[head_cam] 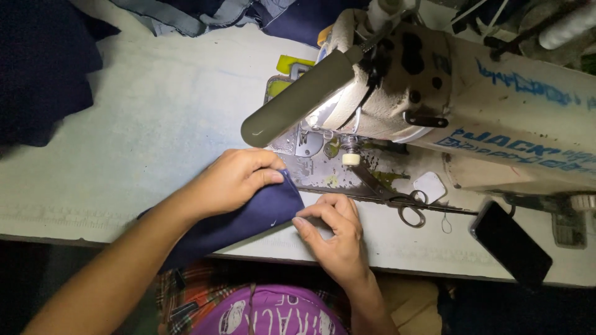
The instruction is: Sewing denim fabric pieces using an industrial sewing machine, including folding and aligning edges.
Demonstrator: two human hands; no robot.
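Observation:
A small piece of navy blue fabric (248, 217) lies on the white table in front of a cream industrial sewing machine (472, 93). My left hand (233, 180) pinches the fabric's upper right corner between thumb and fingers. My right hand (332, 232) pinches the fabric's lower right edge, fingers curled close together. The fabric's right tip sits just left of the metal needle plate (313, 167), short of the presser foot (351, 152). The rest of the fabric runs down under my left forearm and off the table's front edge.
Scissors (400, 201) lie on the machine bed right of my right hand, beside a white tag (429, 186). A black phone (512, 242) rests near the table's front right edge. Dark fabric piles (43, 68) sit at the far left and back. A grey lamp tube (298, 99) juts from the machine.

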